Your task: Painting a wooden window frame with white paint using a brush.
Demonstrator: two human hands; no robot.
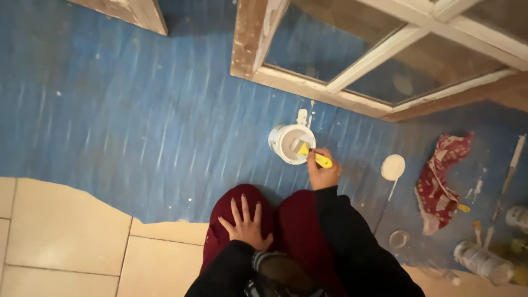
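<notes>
Dark sleeves fill the bottom of the view, and just above them the left hand (246, 223) lies flat on a maroon-clad knee (236, 206), fingers spread wide and holding nothing. Over to the other side, the right hand (322, 171) is stretched forward past the second knee, fingers closed around the yellow handle of a putty knife (312, 154). Its blade end sits over the open mouth of a small white tub (290, 143), right at the near rim; whether the blade touches the white stuff inside is too small to tell. That tub stands on a blue floor covering (137, 110), just below the corner of an old glazed window frame (352, 71) with worn, paint-flecked wood lying flat on the sheet. Right of the working hand lies a round white lid (392, 166), apart from the tub. Further right, a crumpled red patterned rag (440, 181) is heaped on the sheet, with a small brush (477, 231) and a clear bottle (483, 262) on its side below it. Beige floor tiles (60, 236) show at lower left, where the blue sheet's ragged edge ends.
</notes>
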